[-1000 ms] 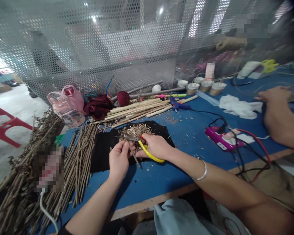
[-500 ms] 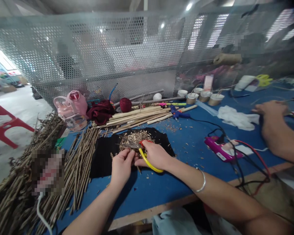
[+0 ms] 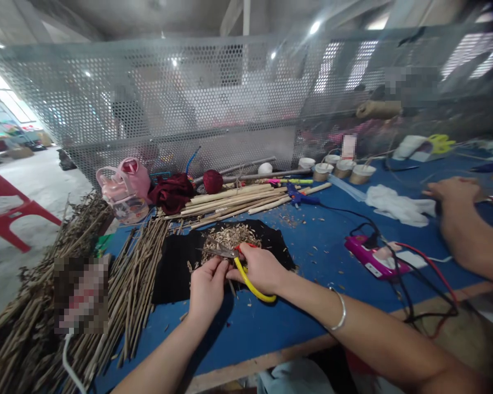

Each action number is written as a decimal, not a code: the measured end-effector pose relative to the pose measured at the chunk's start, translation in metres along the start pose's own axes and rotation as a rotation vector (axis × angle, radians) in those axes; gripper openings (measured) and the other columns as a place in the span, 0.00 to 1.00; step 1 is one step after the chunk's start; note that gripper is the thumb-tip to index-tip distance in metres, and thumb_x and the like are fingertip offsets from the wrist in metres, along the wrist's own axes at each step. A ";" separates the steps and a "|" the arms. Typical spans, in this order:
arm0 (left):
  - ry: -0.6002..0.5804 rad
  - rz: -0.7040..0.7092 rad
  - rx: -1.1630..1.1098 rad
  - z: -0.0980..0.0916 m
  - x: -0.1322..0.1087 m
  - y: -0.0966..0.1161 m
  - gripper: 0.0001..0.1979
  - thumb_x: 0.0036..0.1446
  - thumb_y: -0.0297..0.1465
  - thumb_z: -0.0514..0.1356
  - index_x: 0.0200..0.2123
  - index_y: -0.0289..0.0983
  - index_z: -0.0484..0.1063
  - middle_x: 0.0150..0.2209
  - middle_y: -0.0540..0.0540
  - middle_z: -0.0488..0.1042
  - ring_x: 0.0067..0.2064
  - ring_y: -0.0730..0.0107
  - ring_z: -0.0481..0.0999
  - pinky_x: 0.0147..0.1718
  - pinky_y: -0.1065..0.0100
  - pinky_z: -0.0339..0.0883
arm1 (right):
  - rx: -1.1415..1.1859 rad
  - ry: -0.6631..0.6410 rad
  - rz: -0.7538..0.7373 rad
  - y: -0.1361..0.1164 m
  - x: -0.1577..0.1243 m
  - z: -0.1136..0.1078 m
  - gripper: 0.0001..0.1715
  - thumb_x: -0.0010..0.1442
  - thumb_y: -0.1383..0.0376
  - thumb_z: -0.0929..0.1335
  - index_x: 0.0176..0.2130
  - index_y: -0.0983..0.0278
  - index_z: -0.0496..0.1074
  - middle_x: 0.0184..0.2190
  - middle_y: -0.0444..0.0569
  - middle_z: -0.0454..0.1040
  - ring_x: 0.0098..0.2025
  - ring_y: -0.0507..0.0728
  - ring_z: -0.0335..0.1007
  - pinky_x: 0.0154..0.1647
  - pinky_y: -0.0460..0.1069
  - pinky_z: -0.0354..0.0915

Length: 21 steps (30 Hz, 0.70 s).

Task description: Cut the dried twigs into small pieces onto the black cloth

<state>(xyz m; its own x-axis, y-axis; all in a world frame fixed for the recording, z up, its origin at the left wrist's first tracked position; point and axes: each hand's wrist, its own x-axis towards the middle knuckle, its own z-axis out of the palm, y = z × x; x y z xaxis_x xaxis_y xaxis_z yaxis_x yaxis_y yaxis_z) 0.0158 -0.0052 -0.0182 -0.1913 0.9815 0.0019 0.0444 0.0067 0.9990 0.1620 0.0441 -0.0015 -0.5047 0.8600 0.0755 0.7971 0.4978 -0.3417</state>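
Grasping scissors [image 3: 232, 254] by yellow and red handles in the right hand [image 3: 261, 269], with blades parted, and pinching a thin stalk [image 3: 231, 287] between thumb and fingertips of the left hand [image 3: 207, 285]. Held just beside the blades, over a black cloth [image 3: 170, 273] between a pile of chips [image 3: 232, 235] and the near edge of the blue table [image 3: 267, 323]. Mostly hidden by fingers, so hard to judge in length. As for handling the stalk, looks light, dry and stiff, likely to splinter or snap rather than bend, and probably rough enough not to slip. Best pinched along the part toward the table's near edge, firmly but without crushing, with fingertips clear of the blades. For the scissors, probably heavier and rigid, best taken by the handles.
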 end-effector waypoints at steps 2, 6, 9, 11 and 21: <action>0.005 -0.017 -0.017 0.000 0.001 -0.002 0.11 0.47 0.38 0.60 0.29 0.36 0.75 0.23 0.47 0.74 0.24 0.69 0.71 0.24 0.71 0.64 | -0.009 -0.017 0.022 0.000 0.000 0.000 0.29 0.49 0.41 0.63 0.35 0.63 0.61 0.30 0.49 0.72 0.31 0.58 0.70 0.26 0.47 0.52; -0.002 -0.043 -0.017 -0.001 0.002 -0.004 0.11 0.46 0.39 0.60 0.26 0.36 0.74 0.21 0.48 0.72 0.22 0.71 0.69 0.21 0.73 0.62 | 0.007 -0.030 0.055 -0.002 -0.001 0.001 0.28 0.49 0.41 0.63 0.34 0.63 0.63 0.29 0.48 0.73 0.31 0.58 0.70 0.26 0.47 0.52; -0.022 -0.060 -0.021 -0.003 0.003 -0.005 0.12 0.46 0.40 0.60 0.26 0.36 0.72 0.20 0.49 0.71 0.23 0.70 0.69 0.21 0.73 0.62 | 0.012 -0.030 0.076 -0.004 -0.002 0.001 0.29 0.50 0.40 0.62 0.34 0.63 0.64 0.29 0.49 0.74 0.31 0.58 0.71 0.27 0.47 0.54; -0.062 -0.093 -0.039 -0.003 0.004 -0.005 0.13 0.47 0.41 0.59 0.27 0.36 0.71 0.21 0.49 0.71 0.24 0.70 0.70 0.22 0.73 0.63 | 0.012 -0.036 0.091 -0.004 -0.001 0.001 0.30 0.50 0.40 0.61 0.34 0.63 0.65 0.30 0.50 0.74 0.31 0.58 0.71 0.26 0.47 0.54; -0.125 -0.038 0.007 -0.002 0.005 -0.010 0.13 0.51 0.39 0.56 0.26 0.35 0.68 0.23 0.50 0.70 0.25 0.73 0.69 0.25 0.74 0.64 | -0.052 0.000 0.013 0.001 -0.001 -0.002 0.36 0.44 0.36 0.62 0.36 0.64 0.62 0.30 0.50 0.74 0.31 0.60 0.72 0.25 0.47 0.54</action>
<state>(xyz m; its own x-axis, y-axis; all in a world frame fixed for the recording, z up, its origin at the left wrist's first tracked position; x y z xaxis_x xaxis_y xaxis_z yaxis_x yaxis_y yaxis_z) 0.0123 -0.0005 -0.0280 -0.0689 0.9968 -0.0415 0.0463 0.0448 0.9979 0.1639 0.0439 0.0003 -0.4939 0.8666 0.0710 0.8199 0.4914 -0.2938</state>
